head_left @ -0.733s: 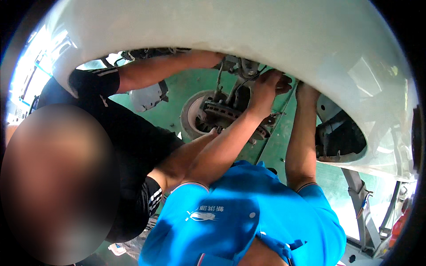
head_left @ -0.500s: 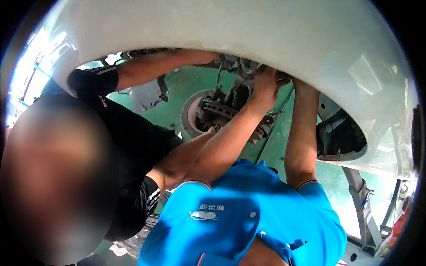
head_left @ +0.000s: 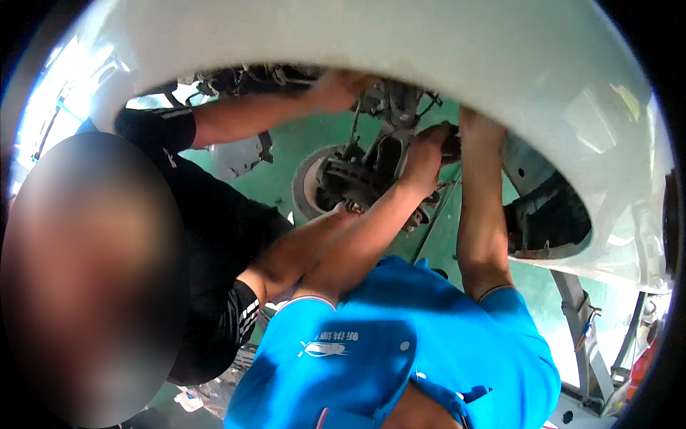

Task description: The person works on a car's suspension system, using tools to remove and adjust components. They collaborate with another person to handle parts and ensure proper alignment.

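My left hand [head_left: 426, 154] reaches into the wheel arch with its fingers curled round a dark metal part [head_left: 450, 141], whose exact kind I cannot make out. Just right of it, my right hand [head_left: 482, 127] is raised at the fender's edge, its fingers hidden behind the panel. Left of and below my left hand is the brake disc [head_left: 348, 174] with its hub. Above the disc rises the suspension strut [head_left: 400, 107]. A co-worker's one hand [head_left: 343, 89] is up by the strut, and the other hand [head_left: 341, 214] is at the disc's lower edge.
The pale car fender [head_left: 371, 36] arches over everything. At its right end is a dark cavity [head_left: 550, 218]. The co-worker in black [head_left: 221, 236] crouches close on the left, an arm under mine. A grey metal stand [head_left: 582, 336] is at the lower right, above green floor [head_left: 286, 157].
My left hand has come slightly lower, away from the strut, with the dark part beside it. My right hand has shifted a little left and up. The co-worker's upper hand has moved too.
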